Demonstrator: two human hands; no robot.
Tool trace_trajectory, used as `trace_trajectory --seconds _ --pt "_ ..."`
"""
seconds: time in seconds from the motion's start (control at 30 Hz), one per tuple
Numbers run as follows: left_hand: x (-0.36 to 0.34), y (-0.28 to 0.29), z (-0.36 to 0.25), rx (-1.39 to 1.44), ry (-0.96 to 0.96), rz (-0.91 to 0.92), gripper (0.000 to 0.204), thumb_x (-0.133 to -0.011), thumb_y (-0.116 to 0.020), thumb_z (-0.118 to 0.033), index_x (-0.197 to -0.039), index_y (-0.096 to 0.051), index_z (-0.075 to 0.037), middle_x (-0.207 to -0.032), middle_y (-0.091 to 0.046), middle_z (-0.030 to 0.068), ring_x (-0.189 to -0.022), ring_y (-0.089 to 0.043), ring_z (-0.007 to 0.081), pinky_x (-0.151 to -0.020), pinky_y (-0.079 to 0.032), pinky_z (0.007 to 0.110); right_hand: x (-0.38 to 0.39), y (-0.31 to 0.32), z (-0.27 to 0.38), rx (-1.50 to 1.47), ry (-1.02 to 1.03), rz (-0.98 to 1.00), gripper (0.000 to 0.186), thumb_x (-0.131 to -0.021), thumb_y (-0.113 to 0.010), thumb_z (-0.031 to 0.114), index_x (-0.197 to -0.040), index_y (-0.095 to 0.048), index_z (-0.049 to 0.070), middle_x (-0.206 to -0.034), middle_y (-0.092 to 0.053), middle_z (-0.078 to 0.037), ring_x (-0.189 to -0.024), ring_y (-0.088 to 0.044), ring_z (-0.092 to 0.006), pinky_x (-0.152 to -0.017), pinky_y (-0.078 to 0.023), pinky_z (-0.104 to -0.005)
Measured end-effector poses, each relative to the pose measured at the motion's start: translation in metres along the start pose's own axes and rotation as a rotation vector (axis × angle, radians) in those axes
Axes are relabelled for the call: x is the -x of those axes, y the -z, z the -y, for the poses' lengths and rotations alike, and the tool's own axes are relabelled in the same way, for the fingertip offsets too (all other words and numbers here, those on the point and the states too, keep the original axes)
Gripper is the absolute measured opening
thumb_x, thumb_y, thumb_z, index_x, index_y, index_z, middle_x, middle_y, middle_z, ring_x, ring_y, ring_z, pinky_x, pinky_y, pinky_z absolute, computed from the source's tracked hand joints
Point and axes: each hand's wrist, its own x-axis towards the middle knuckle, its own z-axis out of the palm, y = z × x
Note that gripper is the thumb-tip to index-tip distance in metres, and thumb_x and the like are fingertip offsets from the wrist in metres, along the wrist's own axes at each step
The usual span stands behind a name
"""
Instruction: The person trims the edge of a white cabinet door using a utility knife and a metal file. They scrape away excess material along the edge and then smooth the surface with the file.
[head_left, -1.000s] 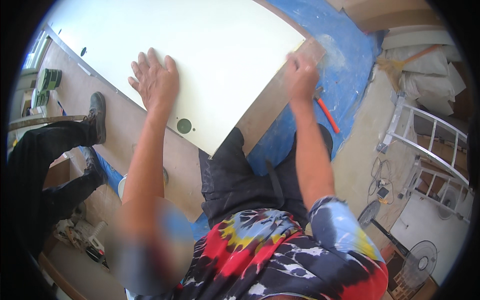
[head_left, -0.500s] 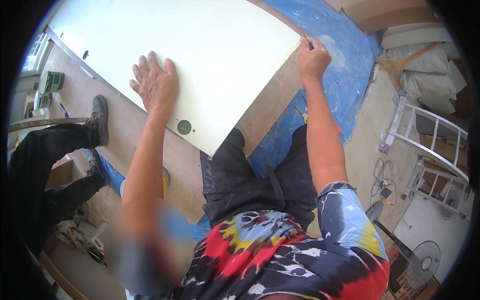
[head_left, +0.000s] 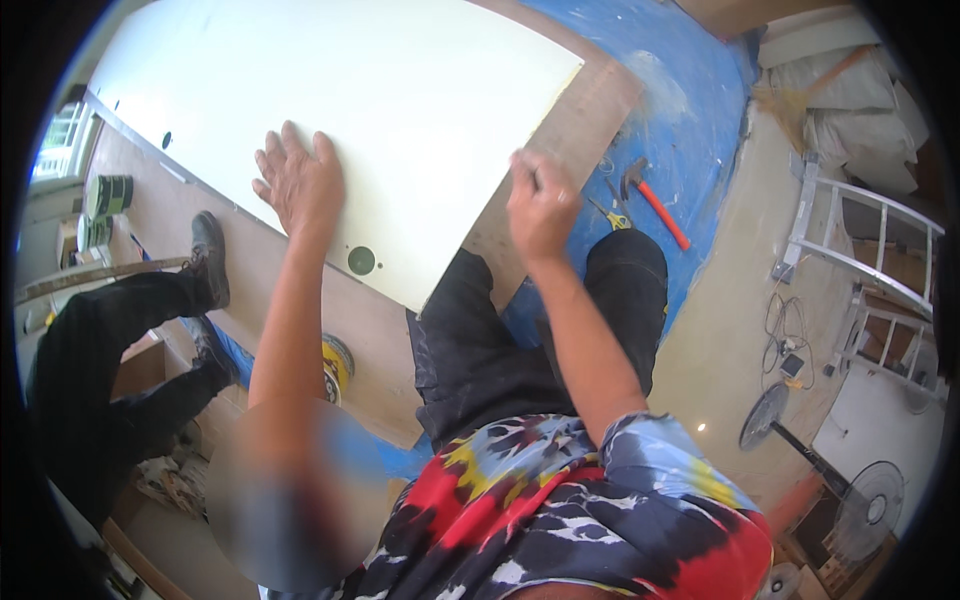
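Right hand [head_left: 543, 205] moved lower along the panel [head_left: 430, 120] edge, upper middle of frame; fingers curled, can't tell on what. Left hand [head_left: 300, 185] flat on top, fingers spread; ease off and it might skid.

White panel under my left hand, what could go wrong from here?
The white panel might shift if the left hand, spread on it, eases off. The right hand, curled alongside, could get scraped. The red-handled hammer lying near the right knee could be knocked or knelt on.
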Motion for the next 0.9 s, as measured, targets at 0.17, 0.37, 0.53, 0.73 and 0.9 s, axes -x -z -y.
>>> trace_trajectory --seconds 0.17,0.37,0.53,0.73,0.9 --pt "-0.001 -0.001 -0.011 -0.011 -0.022 0.024 0.065 -0.102 -0.038 -0.042 -0.156 -0.033 -0.006 -0.163 -0.028 0.0201 -0.154 -0.017 0.0391 -0.124 -0.010 0.056 -0.112 -0.012 -0.069 0.054 -0.074 -0.176 0.011 -0.087 -0.073 0.011 -0.085 -0.073 0.000 -0.081 -0.071 -0.016 -0.073 -0.069 -0.0298 -0.068 -0.053 -0.0392" --pt "0.002 0.000 -0.009 -0.020 -0.025 0.022 0.065 -0.103 -0.037 -0.042 -0.156 -0.032 -0.006 -0.163 -0.027 0.0203 -0.154 -0.017 0.0397 -0.124 -0.010 0.056 -0.126 -0.025 -0.089 -0.065 -0.089 -0.266 0.013 -0.087 -0.073 0.012 -0.083 -0.073 0.000 -0.081 -0.072 -0.016 -0.074 -0.069 -0.0308 -0.070 -0.053 -0.0390" --pt "0.001 -0.008 -0.002 -0.065 -0.034 -0.013 0.068 -0.102 -0.036 -0.047 -0.156 -0.035 -0.007 -0.163 -0.031 0.0186 -0.152 -0.022 0.0375 -0.122 -0.015 0.055 -0.082 -0.014 -0.053 0.048 -0.065 -0.118 0.010 -0.086 -0.071 0.011 -0.085 -0.072 0.001 -0.085 -0.071 -0.018 -0.077 -0.068 -0.0368 -0.074 -0.053 -0.0438" --pt "-0.001 -0.004 -0.004 -0.071 -0.026 -0.014 0.068 -0.102 -0.036 -0.048 -0.156 -0.035 -0.007 -0.162 -0.032 0.0185 -0.152 -0.024 0.0336 -0.122 -0.016 0.053 0.025 -0.009 0.003 -0.240 -0.090 -0.131 0.005 -0.084 -0.072 0.003 -0.089 -0.071 0.002 -0.085 -0.070 -0.014 -0.080 -0.069 -0.0334 -0.074 -0.055 -0.0425" --pt "0.000 -0.003 -0.005 -0.064 -0.031 -0.021 0.068 -0.101 -0.036 -0.047 -0.155 -0.037 -0.006 -0.161 -0.033 0.0186 -0.152 -0.024 0.0323 -0.122 -0.016 0.052 -0.086 -0.025 -0.060 -0.057 -0.080 -0.291 0.010 -0.085 -0.074 0.012 -0.087 -0.073 0.002 -0.086 -0.071 -0.017 -0.077 -0.069 -0.0342 -0.071 -0.054 -0.0396"
